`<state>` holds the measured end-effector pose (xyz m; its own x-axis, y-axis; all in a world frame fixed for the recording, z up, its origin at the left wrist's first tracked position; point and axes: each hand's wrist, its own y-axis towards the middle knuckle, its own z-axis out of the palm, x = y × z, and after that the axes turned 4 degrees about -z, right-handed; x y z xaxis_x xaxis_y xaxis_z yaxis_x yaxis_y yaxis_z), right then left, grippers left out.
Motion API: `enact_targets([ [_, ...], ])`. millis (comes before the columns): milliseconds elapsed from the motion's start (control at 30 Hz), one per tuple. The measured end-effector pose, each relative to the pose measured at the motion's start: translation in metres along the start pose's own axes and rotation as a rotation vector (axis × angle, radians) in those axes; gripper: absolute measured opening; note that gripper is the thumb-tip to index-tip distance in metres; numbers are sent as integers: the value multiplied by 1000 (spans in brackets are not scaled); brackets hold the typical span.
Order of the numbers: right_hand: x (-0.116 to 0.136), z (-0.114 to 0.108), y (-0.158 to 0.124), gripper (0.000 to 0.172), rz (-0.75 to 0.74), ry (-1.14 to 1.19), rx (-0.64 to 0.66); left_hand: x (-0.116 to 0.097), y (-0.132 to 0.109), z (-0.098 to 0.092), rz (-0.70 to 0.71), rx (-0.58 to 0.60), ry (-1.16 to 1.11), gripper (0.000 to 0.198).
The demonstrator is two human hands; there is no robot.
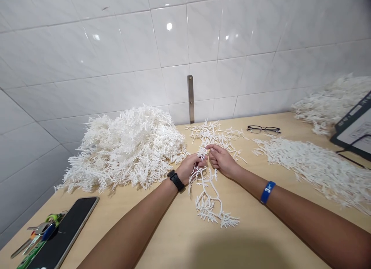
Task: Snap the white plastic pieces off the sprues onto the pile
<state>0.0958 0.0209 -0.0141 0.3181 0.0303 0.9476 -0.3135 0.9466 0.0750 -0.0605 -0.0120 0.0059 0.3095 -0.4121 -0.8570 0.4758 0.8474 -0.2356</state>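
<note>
White marbled wall tiles (121, 48) are seen right across the back, with a pale wood-grain tabletop (174, 238) set below them. The left side is taken up by a tall, shaggy heap of white branching strands (133, 149); the right is covered by a low, flat spread of similar white strands (313, 164), and a thin scatter of white twiggy pieces (214, 135) is strewn just beyond the hands.

OK, main bit: one long, forked white sprig (204, 191) is held mid-table, most of its length laid out on the near side of the hands. Its long axis is run roughly far-to-near, slanted a little rightward, with the bushy tips aimed at the near side. The far end is grasped by the left hand (189, 169), so that's the nearer one. The right hand (222, 160) is curled right by that same end; whether anything is pinched there can't be told, tbh. Ditto whether the tips are rested on the wood or held just above it.
</note>
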Motion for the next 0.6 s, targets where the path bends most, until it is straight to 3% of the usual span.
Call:
enact_targets([
  [200,-1,2,1,29,12,3,-78,0,5,-3,-42,48,-144,30],
  [300,0,1,2,26,33,6,-93,-1,3,-1,-43,17,-173,28],
  [467,4,1,-1,21,34,-33,-28,2,0,5,94,-68,-62,21],
  [600,6,5,-4,34,8,-94,-14,8,3,4,159,-154,77,31],
])
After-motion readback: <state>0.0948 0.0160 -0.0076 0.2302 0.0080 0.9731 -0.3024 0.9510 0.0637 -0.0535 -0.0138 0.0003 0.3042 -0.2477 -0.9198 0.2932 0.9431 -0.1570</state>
